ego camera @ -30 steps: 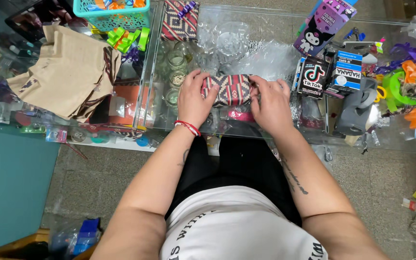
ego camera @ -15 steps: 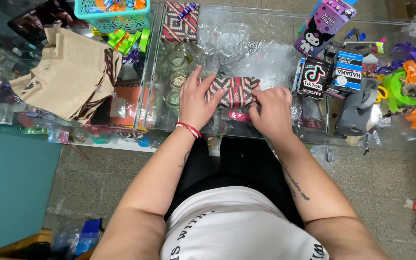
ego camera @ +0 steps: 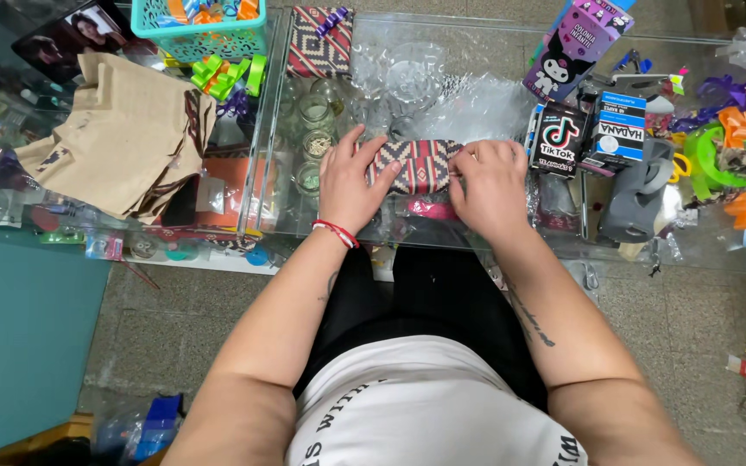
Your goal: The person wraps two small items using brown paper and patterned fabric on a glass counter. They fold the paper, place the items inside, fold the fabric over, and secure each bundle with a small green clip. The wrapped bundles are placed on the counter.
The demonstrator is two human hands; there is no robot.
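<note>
I see a small parcel in red, black and white patterned paper (ego camera: 418, 165) lying on the glass counter (ego camera: 477, 103), right in front of me. My left hand (ego camera: 349, 181) lies flat on its left end, fingers spread and pressing down. My right hand (ego camera: 492, 183) covers the right end, fingers close together and bent over the edge — I think that keeps the folded paper from popping open. A stack of brown paper bags (ego camera: 123, 142) sits well off to the left. Small boxes (ego camera: 597, 129) stand just to the right — close enough to grab.
</note>
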